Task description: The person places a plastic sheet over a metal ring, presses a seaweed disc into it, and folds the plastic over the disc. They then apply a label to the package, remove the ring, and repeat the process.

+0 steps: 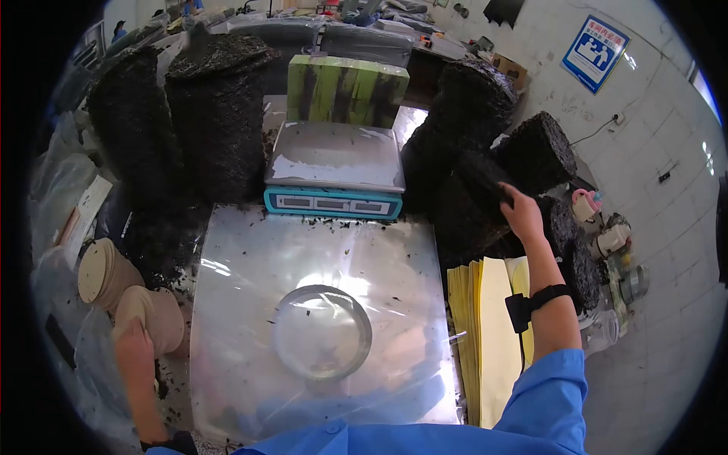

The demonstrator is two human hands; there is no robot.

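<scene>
At the lower left, my left hand [134, 350] is on the near stack of round tan discs [154, 317]; motion blurs its fingers. A second disc stack [105, 271] stands just behind. My right hand [522, 214] reaches to the right of the scale, its closed fingers gripping the edge of a dark sheet [486, 179] beside tall dark stacks [472, 102]. A round clear dish [322, 332] lies on the shiny metal sheet [250, 280]. Behind that sheet stands a scale [337, 155] with a teal front.
Tall dark stacks [216, 114] stand at the back left. A green block [347, 91] is behind the scale. Yellow sheets [493, 326] lie under my right forearm. More dark rolls [537, 150] and small jars [613, 240] line the right wall. Distant people [192, 6] are at the top left.
</scene>
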